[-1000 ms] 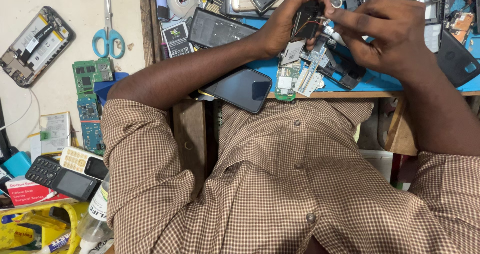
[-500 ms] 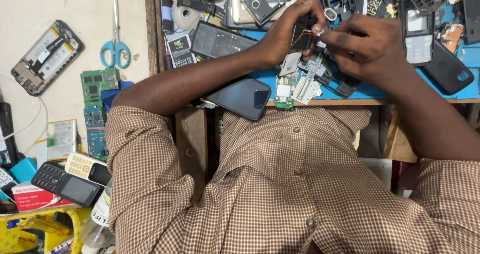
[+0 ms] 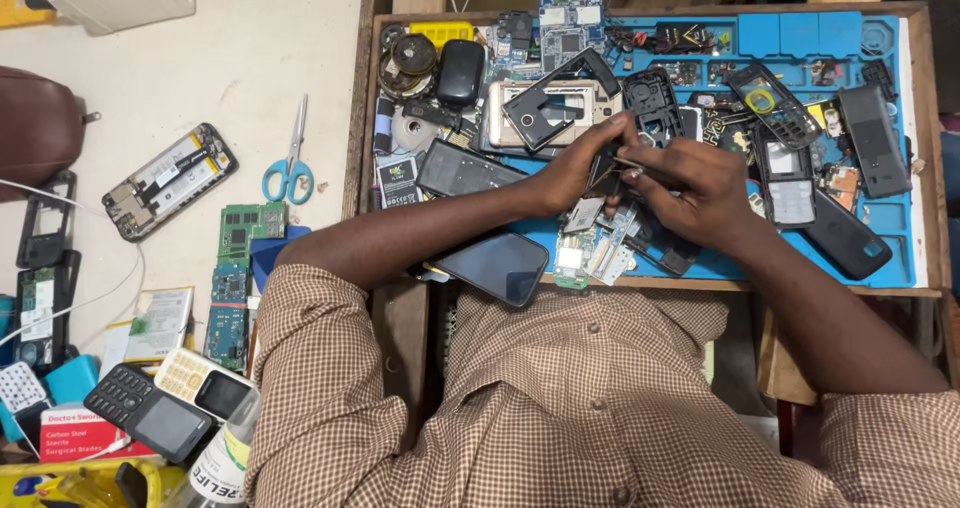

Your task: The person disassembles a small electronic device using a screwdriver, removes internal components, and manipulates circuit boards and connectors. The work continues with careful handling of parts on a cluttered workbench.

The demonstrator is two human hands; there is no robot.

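Change: my hands had shifted lower over the blue mat [image 3: 905, 258].
Left hand [image 3: 580, 163]: closed round a small dark phone part [image 3: 604, 176].
Right hand [image 3: 690, 188]: pinched thin tweezers [image 3: 628, 165] against it.

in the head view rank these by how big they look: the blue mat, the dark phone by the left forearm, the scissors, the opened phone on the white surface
1. Blue mat, by far the largest.
2. Opened phone and dark phone: they look about alike, so no ranking between them.
3. Scissors, as long as either but much slimmer, so smallest in area.

Blue-handled scissors [image 3: 289, 171], dark smartphone [image 3: 492, 265], opened phone [image 3: 168, 181], green circuit boards [image 3: 240, 230]
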